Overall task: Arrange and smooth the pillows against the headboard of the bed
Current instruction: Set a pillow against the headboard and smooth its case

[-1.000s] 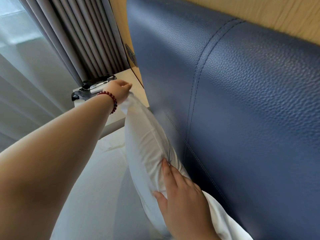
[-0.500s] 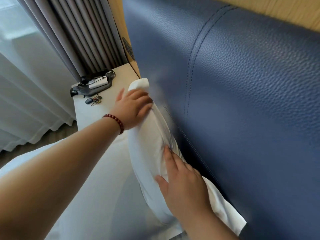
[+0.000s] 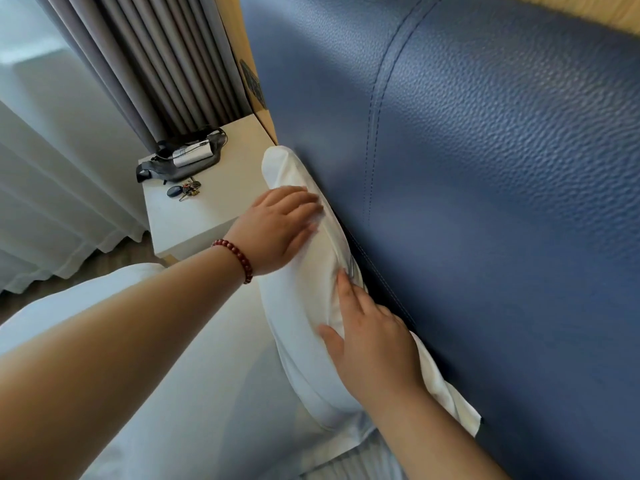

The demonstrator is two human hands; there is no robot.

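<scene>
The left hand (image 3: 280, 230) lies flat, fingers straight and slightly spread, pressing the upper front of the pillow (image 3: 299, 303). Its arm stretches in from the lower left across the bed (image 3: 207, 375), a red bead bracelet (image 3: 239, 258) at the wrist. The right hand (image 3: 370, 341) is flat too, fingers straight along the pillow's top seam and thumb splayed onto its front. The white pillow stands on edge along the bed's head edge, leaning against the blue headboard (image 3: 485, 202). Beside the bed, keys (image 3: 185, 192) and a black pouch (image 3: 180, 161) lie at the nightstand's (image 3: 201, 223) back edge, below the grey curtain (image 3: 156, 64).
</scene>
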